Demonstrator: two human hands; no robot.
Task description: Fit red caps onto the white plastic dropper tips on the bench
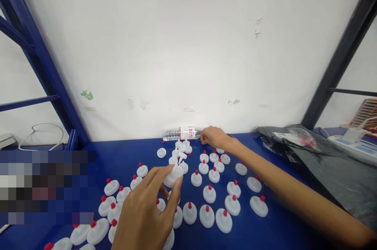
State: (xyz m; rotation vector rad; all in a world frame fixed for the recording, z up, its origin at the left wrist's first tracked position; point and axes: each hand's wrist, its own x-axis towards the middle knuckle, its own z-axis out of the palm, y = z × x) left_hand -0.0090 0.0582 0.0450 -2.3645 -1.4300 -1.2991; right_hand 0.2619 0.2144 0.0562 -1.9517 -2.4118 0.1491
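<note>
Between the thumb and forefinger of my left hand (149, 203) is a white round plastic cap (170, 179), held above the blue table. No red tip shows on it from here. My right hand (216, 137) reaches to the far edge of the table by the wall, its fingers curled at the neck end of a clear plastic bottle (187, 133) lying on its side. What those fingers grip is hidden. Several white caps without red tips (183, 147) lie clustered before the bottle. Many white caps with red tips (207, 216) stand about both hands.
One white cap lies apart (161, 152), with small red tips (190, 155) near the cluster. Grey plastic sheeting (332, 175) covers the table's right side, with a clear bag (303, 136) on it. Blue (44, 53) and black (338, 49) frame posts flank the white wall.
</note>
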